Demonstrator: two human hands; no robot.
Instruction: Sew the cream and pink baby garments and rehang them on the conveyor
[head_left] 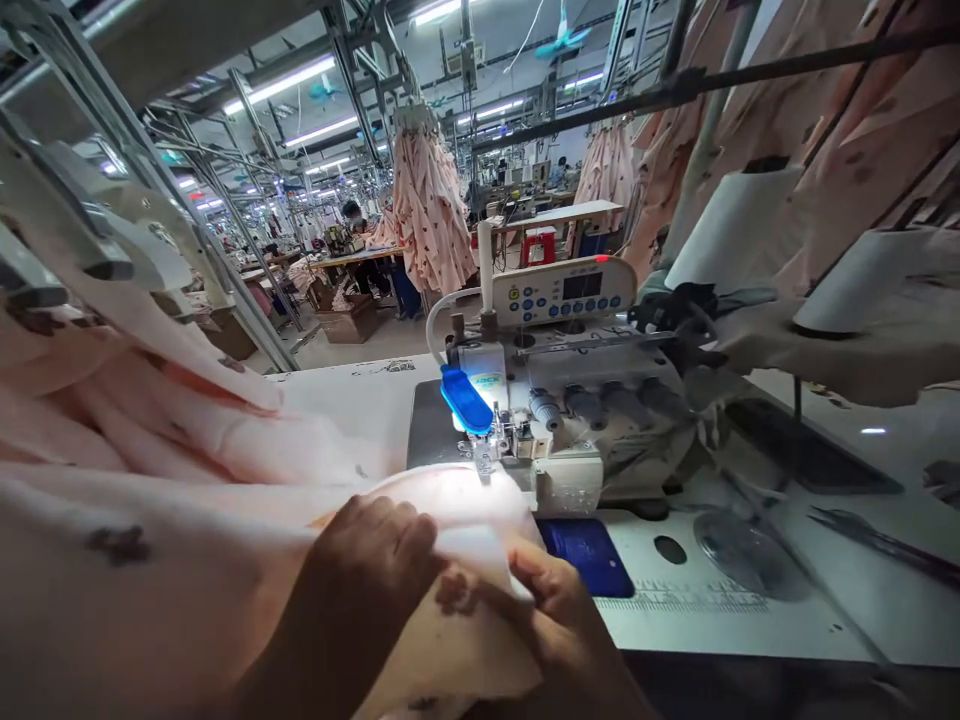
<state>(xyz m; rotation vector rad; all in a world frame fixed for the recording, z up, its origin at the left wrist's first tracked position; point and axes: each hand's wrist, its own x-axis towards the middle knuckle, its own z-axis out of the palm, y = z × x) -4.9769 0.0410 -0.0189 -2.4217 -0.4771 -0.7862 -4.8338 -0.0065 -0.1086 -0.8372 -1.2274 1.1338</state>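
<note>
Neatly, the left hand (pixel 367 565) and right hand (pixel 547 610) grip the pale pink printed fabric (pixel 465 640) smooth and flat, just in front of the presser foot (pixel 484 452) of the overlock machine (pixel 577 400), with its blue finger guard (pixel 465 400) above and control panel (pixel 562 290) beyond.

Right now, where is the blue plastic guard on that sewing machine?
In the head view, the blue plastic guard sits at the front left of the overlock sewing machine, just above the presser foot and the pink fabric.
</note>
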